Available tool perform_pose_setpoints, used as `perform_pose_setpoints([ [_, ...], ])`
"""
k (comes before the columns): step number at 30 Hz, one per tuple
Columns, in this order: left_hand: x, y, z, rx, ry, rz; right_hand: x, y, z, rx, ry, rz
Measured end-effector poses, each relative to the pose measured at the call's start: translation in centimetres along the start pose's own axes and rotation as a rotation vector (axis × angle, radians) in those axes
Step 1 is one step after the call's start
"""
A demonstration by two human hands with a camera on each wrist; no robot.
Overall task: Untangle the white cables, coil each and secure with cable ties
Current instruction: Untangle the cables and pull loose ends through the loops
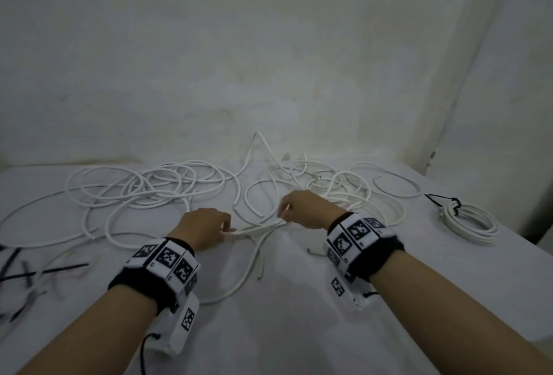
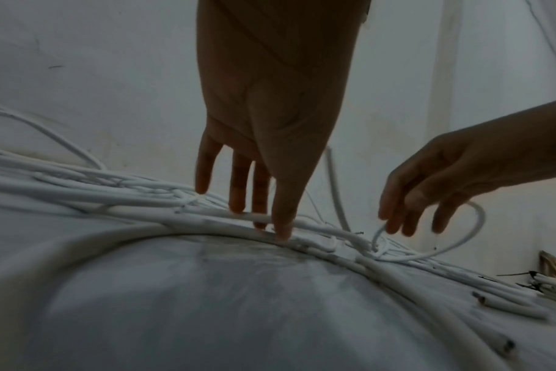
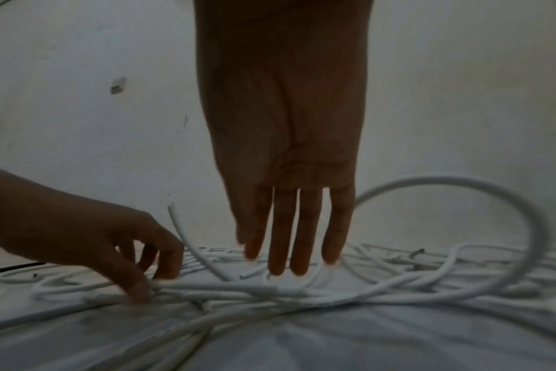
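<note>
Here we are still untangling: our left hand (image 1: pixel 203 226) seems to pinch a strand of the cables (image 1: pixel 155 186) low on the table (image 1: pixel 299 329), though blur hides the exact grip, while our right hand (image 1: pixel 305 208) hovers, fingers straight and slightly spread. Next we must trace one strand free of the crossing loops. A tied coil (image 1: pixel 469 222) lies far right, ties (image 1: pixel 45 271) left.

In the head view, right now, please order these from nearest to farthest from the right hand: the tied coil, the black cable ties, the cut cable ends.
1. Cut cable ends, below its left side.
2. Tied coil, far right.
3. Black cable ties, far left edge.
</note>
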State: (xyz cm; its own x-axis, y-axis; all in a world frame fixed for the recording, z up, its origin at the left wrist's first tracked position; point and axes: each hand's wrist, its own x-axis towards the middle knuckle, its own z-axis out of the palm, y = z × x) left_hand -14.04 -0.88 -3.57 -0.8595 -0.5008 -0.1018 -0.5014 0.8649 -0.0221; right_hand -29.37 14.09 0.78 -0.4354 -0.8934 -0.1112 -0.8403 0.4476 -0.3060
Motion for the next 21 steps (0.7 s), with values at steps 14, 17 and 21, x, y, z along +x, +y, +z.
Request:
perform_pose_setpoints([
  [14,1.6,-3.8,-3.5,-0.427,0.724,0.179,4.1,0.8,2.6,-0.107,-0.017,-0.019],
  [17,2.5,-4.2,-4.3,-0.327,0.748,0.107,4.2,1.3,2.2,-0.203,-0.046,-0.143],
  [21,3.3,-5.1,-4.3,-0.310,0.735,0.021,3.3,1.9,1.6,-0.383,-0.186,-0.226],
])
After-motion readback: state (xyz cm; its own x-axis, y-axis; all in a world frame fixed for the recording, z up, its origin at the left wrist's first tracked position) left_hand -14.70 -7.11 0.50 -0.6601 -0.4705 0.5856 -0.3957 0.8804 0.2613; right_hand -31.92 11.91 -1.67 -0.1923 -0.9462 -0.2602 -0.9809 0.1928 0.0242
